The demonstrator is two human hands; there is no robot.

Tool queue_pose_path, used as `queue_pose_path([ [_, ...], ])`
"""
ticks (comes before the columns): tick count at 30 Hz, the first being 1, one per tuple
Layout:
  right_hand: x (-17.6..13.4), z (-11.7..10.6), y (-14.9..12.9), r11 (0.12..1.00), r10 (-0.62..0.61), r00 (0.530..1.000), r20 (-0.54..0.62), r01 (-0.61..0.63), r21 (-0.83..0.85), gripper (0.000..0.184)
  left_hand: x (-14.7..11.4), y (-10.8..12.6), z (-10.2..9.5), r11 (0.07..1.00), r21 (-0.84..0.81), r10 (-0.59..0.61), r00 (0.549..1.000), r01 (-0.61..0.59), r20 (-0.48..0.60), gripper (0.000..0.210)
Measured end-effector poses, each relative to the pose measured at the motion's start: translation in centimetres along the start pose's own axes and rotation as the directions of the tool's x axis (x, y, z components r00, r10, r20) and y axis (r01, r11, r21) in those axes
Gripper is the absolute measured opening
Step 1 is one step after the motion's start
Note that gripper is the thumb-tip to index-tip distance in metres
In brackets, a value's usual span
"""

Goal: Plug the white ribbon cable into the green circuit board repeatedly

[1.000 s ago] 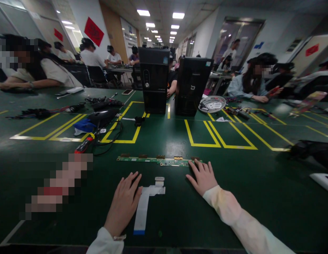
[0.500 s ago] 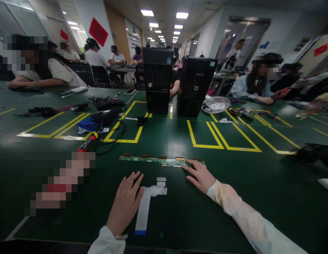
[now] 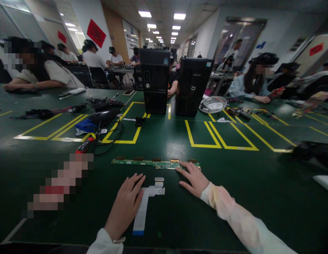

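Note:
A long, narrow green circuit board [image 3: 142, 162] lies across the dark green table, with brown and gold tabs along its far edge. The fingertips of my right hand [image 3: 195, 179] rest on its right part, fingers spread, hiding a bit of it. My left hand [image 3: 125, 203] lies flat with fingers stretched out, beside a white ribbon cable [image 3: 141, 213] with a blue end. Its thumb lies at the cable's left edge; whether it touches I cannot tell. The cable bends into a short branch with a connector [image 3: 159, 180] at the top.
Two black computer towers [image 3: 154, 83] stand at the back. To the left lie a red-and-black screwdriver [image 3: 85, 145], black cables [image 3: 109, 118] and a pixelated strip. A white basket [image 3: 213, 104] and loose parts sit back right. Co-workers sit around. Yellow tape [image 3: 206, 145] marks the table.
My right hand and the circuit board have shifted a little to the left. My left hand and the ribbon cable stay nearly in place. The whole view has shifted slightly.

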State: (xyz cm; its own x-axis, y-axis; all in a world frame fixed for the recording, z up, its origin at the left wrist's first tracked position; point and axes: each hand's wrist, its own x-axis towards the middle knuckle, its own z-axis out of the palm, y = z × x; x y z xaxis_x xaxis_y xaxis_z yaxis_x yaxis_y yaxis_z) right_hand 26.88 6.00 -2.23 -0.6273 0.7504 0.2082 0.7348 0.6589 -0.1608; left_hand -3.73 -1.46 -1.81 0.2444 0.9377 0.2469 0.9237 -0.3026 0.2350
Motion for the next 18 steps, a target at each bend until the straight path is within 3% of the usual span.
queue_pose_path([
  [5, 0.1, -0.3, 0.0, 1.000, 0.004, 1.000, 0.017, -0.005, 0.014, 0.052, -0.1, 3.0, 0.1, 0.987, -0.030, 0.156, 0.986, -0.155, 0.055, 0.039],
  [18, 0.1, 0.2, 0.5, 0.999, 0.017, 1.000, -0.003, -0.017, 0.034, 0.049, 3.0, 9.3, 1.9, 0.972, 0.040, 0.231, 0.972, -0.233, 0.050, 0.044],
])
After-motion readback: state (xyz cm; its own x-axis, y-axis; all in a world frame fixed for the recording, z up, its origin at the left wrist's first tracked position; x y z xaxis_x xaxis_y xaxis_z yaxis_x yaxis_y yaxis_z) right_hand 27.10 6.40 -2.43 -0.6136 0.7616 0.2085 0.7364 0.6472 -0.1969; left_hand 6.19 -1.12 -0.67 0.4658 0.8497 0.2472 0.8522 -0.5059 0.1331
